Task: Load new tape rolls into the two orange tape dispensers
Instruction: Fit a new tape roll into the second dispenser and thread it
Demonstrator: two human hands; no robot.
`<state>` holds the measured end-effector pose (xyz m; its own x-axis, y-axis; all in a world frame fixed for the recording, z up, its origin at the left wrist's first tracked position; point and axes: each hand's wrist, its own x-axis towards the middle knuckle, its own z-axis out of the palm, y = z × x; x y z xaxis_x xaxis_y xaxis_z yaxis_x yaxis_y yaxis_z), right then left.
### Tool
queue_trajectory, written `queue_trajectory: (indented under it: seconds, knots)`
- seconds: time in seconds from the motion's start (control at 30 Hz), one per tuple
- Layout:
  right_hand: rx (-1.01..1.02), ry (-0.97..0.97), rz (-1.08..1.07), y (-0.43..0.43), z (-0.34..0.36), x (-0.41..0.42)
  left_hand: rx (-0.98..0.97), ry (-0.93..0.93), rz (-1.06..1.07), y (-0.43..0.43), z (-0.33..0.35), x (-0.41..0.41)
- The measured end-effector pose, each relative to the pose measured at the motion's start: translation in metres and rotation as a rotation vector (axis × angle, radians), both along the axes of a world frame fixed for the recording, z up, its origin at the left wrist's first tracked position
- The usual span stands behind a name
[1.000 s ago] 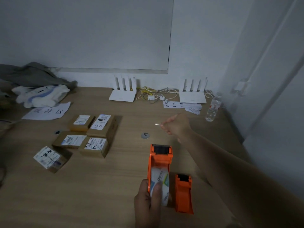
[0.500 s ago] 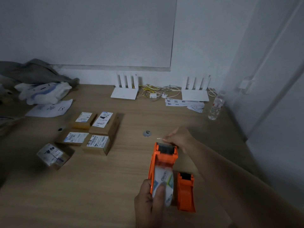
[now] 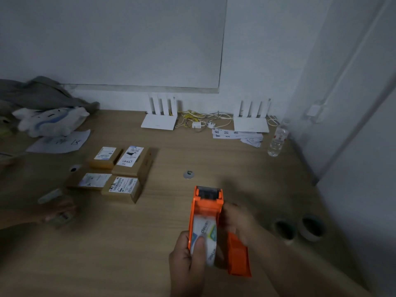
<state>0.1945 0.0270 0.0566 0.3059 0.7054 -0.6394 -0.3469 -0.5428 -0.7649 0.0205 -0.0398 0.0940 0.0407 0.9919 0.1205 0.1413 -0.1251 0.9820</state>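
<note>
Your left hand (image 3: 188,260) grips the dispenser (image 3: 205,213); your right hand (image 3: 237,221), blurred, steadies it. Loose tape may snag.

Single view only, worn at head height, looking forward and down across the table (image 3: 107,264) toward the wall (image 3: 107,39) at the top of the frame. Wide-angle, with straight edges bowed toward the right side. Close on the hands at lower centre: left hand (image 3: 188,262), right hand (image 3: 237,221). Routers (image 3: 159,123) far off, at upper centre. No second view for overlap.
</note>
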Motion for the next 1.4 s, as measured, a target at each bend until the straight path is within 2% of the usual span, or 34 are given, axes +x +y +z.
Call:
queue_trajectory:
  seconds: [0.07, 0.2, 0.3, 0.43, 0.67, 0.97, 1.13, 1.4]
  knots:
    - [-0.027, 0.148, -0.002, -0.015, -0.015, -0.016, -0.006, -0.034, 0.021, 0.002, -0.004, 0.001]
    - [0.043, 0.459, -0.047, -0.036, -0.019, -0.044, -0.011, -0.052, 0.007, 0.004, -0.014, 0.001]
    - [0.125, 0.502, -0.021, -0.05, -0.014, -0.049, -0.016, -0.072, -0.008, 0.003, -0.019, 0.001]
    - [0.155, 0.352, -0.019, -0.059, -0.012, -0.048, -0.075, -0.074, 0.028, 0.004, -0.032, 0.005]
    - [0.229, -0.099, 0.025, -0.069, -0.009, -0.053, -0.117, 0.118, 0.098, 0.028, -0.054, -0.013]
    - [0.005, -0.752, 0.198, -0.052, -0.058, -0.061, -0.34, 0.333, -0.061, 0.058, -0.091, -0.039]
    - [-0.119, -0.859, 0.268, -0.044, -0.076, -0.072, -0.427, 0.569, -0.151, 0.064, -0.113, -0.046]
    - [-0.248, -0.881, 0.352, -0.048, -0.103, -0.085, -0.381, 0.727, -0.316, 0.067, -0.142, -0.056]
